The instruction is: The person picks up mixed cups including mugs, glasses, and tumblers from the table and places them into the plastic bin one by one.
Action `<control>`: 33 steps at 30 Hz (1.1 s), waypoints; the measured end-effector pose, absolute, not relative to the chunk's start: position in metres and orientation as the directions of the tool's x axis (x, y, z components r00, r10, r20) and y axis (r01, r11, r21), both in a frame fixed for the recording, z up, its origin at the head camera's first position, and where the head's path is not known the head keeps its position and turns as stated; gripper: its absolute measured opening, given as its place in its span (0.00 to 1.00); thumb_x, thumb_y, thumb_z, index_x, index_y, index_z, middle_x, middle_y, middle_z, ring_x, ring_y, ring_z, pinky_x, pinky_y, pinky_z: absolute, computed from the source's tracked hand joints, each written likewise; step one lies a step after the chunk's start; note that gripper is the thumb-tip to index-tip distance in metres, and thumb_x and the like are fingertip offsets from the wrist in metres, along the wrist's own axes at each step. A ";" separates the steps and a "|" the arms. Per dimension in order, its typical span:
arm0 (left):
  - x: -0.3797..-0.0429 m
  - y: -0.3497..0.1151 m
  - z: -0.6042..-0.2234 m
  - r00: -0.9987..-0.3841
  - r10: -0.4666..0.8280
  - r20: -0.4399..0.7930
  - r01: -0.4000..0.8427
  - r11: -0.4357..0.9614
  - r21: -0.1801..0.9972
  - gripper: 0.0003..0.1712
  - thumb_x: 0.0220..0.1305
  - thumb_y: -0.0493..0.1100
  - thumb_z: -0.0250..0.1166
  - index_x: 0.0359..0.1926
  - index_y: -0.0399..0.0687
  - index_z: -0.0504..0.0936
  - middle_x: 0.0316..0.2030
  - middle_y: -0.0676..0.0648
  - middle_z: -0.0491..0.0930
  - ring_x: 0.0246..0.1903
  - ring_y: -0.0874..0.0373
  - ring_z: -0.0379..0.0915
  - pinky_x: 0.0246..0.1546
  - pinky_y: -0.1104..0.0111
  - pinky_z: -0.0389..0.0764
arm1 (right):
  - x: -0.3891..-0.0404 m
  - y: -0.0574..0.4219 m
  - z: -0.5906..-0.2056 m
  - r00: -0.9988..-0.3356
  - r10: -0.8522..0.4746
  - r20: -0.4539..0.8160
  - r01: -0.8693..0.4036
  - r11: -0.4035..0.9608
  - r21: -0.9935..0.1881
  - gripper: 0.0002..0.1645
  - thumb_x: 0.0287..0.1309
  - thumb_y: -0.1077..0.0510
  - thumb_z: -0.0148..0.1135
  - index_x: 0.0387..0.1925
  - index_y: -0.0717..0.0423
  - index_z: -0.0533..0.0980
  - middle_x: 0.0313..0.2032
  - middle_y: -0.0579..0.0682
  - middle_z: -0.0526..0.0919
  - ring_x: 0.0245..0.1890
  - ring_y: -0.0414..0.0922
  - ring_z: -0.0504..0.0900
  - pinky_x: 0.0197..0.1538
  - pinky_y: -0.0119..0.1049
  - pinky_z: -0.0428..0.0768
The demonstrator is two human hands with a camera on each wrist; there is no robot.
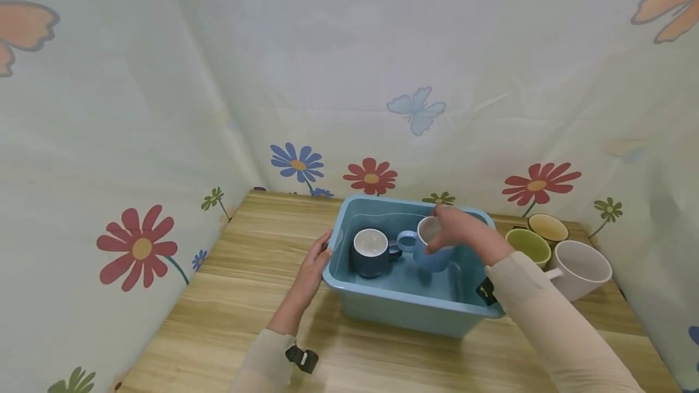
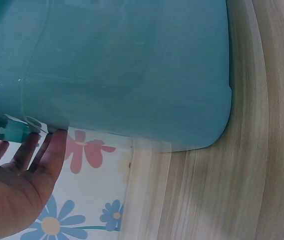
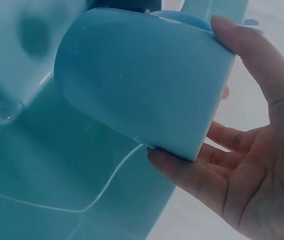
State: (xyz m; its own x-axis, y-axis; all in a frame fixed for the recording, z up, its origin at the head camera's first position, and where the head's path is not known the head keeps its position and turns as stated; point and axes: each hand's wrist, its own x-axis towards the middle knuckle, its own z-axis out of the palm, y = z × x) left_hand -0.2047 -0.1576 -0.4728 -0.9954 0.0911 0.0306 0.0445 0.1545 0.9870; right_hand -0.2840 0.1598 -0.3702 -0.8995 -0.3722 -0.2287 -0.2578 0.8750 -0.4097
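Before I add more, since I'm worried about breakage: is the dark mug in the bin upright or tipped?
Upright: in the head view, the dark mug stands in the blue bin, its white-lined mouth facing up.

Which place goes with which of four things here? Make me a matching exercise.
1. Dark blue mug, white inside
2. Pale blue mug, white inside
3. Large white mug
4. Left hand

A. Touching the left end of the blue rectangular plastic tub
B. Gripped by the right hand
C. On the wood-grain table, right of the tub
D. Inside the tub, unheld

Pairs: 1-D, 2-B, 3-C, 4-A
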 end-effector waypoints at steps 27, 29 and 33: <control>-0.207 -0.158 -0.475 -0.994 0.087 0.060 0.071 0.137 0.988 0.31 0.79 0.43 0.44 0.78 0.38 0.57 0.75 0.29 0.60 0.74 0.33 0.60 0.72 0.40 0.65 | -0.298 0.151 -0.408 -0.865 -0.396 -0.308 -0.259 0.878 -0.402 0.47 0.45 0.52 0.81 0.61 0.69 0.67 0.51 0.65 0.80 0.47 0.55 0.80 0.53 0.51 0.83; -0.207 -0.158 -0.475 -0.995 0.089 0.053 0.064 0.133 0.989 0.32 0.79 0.43 0.43 0.78 0.39 0.57 0.76 0.30 0.60 0.74 0.33 0.58 0.72 0.39 0.63 | -0.300 0.151 -0.412 -0.863 -0.395 -0.315 -0.258 0.880 -0.398 0.47 0.45 0.52 0.81 0.61 0.69 0.67 0.51 0.65 0.80 0.47 0.55 0.80 0.54 0.51 0.83; -0.206 -0.157 -0.475 -0.995 0.089 0.049 0.061 0.130 0.990 0.32 0.78 0.43 0.44 0.78 0.39 0.57 0.76 0.30 0.59 0.74 0.33 0.58 0.72 0.39 0.64 | -0.302 0.150 -0.420 -0.864 -0.388 -0.322 -0.257 0.887 -0.383 0.47 0.44 0.52 0.81 0.60 0.69 0.68 0.49 0.63 0.81 0.46 0.54 0.80 0.54 0.50 0.83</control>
State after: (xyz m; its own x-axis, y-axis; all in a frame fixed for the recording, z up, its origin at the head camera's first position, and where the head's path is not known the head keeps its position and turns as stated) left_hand -0.2063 -0.1572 -0.4751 -0.9948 0.0886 0.0494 0.0607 0.1299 0.9897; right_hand -0.3016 0.1497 -0.4202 -0.8636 -0.3884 -0.3216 -0.2566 0.8874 -0.3830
